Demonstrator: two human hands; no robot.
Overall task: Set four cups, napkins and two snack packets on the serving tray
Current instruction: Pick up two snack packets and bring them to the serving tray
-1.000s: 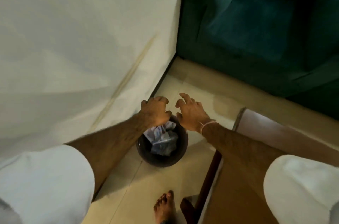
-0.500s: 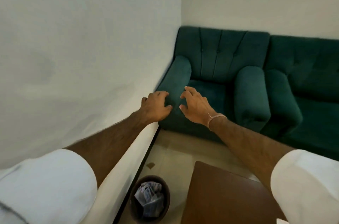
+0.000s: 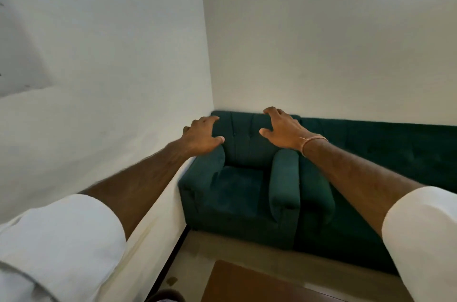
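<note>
No cup, napkin, snack packet or serving tray shows in this view. My left hand (image 3: 201, 136) is stretched out in front of me, palm down, fingers curled and apart, holding nothing. My right hand (image 3: 284, 130) is held out level with it, a thin cord around its wrist, fingers spread and empty. Both hands hover in the air in front of a dark green armchair, touching nothing.
A dark green armchair (image 3: 237, 193) stands in the room corner, with a matching sofa (image 3: 395, 153) to its right. White walls (image 3: 99, 54) close in on the left and behind. A brown table top (image 3: 247, 284) lies below, and a dark bin rim (image 3: 165, 295) is at the bottom edge.
The view has swung upward from the floor and waste bin to the corner walls and armchair. Both hands rose with it and moved slightly apart, still empty.
</note>
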